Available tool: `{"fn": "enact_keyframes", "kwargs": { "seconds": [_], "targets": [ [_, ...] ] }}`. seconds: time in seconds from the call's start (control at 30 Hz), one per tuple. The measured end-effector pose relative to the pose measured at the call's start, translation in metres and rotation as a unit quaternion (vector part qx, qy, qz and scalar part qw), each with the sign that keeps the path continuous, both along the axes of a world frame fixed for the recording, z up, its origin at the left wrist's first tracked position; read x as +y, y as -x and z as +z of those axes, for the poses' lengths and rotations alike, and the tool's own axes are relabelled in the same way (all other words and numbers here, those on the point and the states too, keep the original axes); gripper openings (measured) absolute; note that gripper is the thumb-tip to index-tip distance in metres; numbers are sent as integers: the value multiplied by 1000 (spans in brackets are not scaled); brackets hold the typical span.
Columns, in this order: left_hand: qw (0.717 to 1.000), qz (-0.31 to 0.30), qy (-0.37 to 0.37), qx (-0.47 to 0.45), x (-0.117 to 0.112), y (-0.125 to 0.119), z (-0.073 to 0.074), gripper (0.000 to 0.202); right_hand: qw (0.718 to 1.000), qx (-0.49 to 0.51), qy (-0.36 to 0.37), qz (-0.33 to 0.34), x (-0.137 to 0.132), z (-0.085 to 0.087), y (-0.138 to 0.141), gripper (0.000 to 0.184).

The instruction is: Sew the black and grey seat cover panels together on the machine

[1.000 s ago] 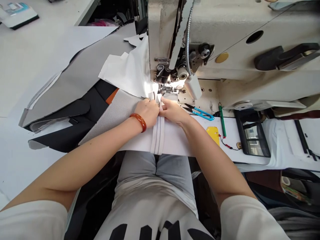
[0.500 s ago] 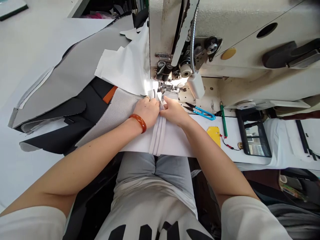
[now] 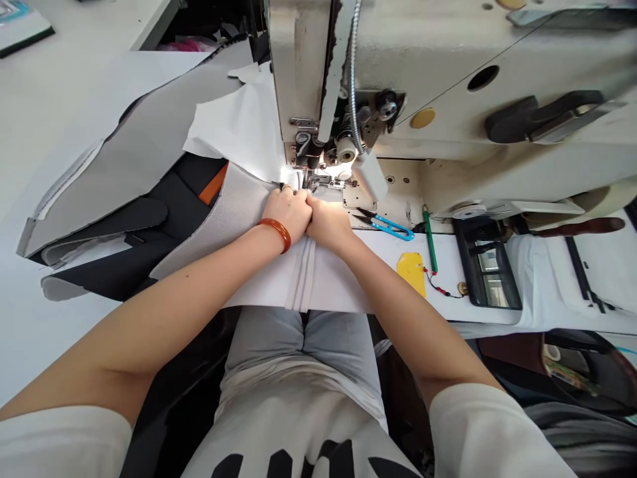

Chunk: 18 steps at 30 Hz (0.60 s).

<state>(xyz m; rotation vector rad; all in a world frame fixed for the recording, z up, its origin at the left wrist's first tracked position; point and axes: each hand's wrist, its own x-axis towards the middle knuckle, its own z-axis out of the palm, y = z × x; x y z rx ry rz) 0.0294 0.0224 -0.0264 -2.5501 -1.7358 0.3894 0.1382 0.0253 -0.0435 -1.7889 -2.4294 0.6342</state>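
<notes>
Just in front of the sewing machine's presser foot [image 3: 304,179], my two hands meet. My left hand [image 3: 288,211], wearing a reddish-brown bangle [image 3: 275,234], is closed at the edge of the light grey mesh fabric [image 3: 219,229], fingers pressed down. My right hand [image 3: 328,220] is closed against it, thumb toward the left fingers, on a long white strip with dark lines [image 3: 300,275] that resembles zipper tape. The strip hangs over the table's front edge toward my lap. My fingers hide where strip and fabric meet. White sheet material [image 3: 239,129] lies left of the needle area.
Blue thread snips [image 3: 391,226], a green pencil [image 3: 430,239], a yellow card [image 3: 412,272] and a black tray [image 3: 488,265] lie to the right. Grey and black fabric panels [image 3: 124,159] spread leftward. The machine head [image 3: 298,60] stands close beyond my hands.
My right hand has closed in against my left, and its thumb and fingers, apart before, are now together. The view has shifted, so the machine appears further left.
</notes>
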Motion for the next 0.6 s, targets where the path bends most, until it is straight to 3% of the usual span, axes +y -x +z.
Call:
{"fn": "enact_keyframes", "kwargs": {
  "seconds": [0.1, 0.17, 0.23, 0.27, 0.33, 0.43, 0.5, 0.6],
  "targets": [
    [1000, -1, -27, 5, 7, 0, -3, 37, 999, 25, -30, -24, -13, 2, -5, 52],
    [999, -2, -42, 4, 11, -1, -5, 37, 993, 78, -77, -50, -36, 5, -10, 48],
    [999, -7, -47, 9, 15, -1, -6, 36, 972, 192, -108, -82, -67, 7, -12, 43],
    [999, -9, -44, 15, 17, -1, -4, 36, 953, 274, -90, -95, -84, 8, -11, 39],
    [999, -13, -24, 29, 18, 0, 2, 33, 884, 452, 47, -110, -115, 8, -4, 35],
    [997, -40, -32, 61, 8, 5, 20, 26, 714, 616, 303, -141, -136, 5, 13, 50],
    [991, -60, -98, 71, -6, 10, 32, 29, 626, 659, 374, -186, -129, 4, 23, 69],
    [987, -35, -142, 64, -20, 14, 43, 35, 551, 709, 385, -213, -95, 3, 38, 79]
  ]
}}
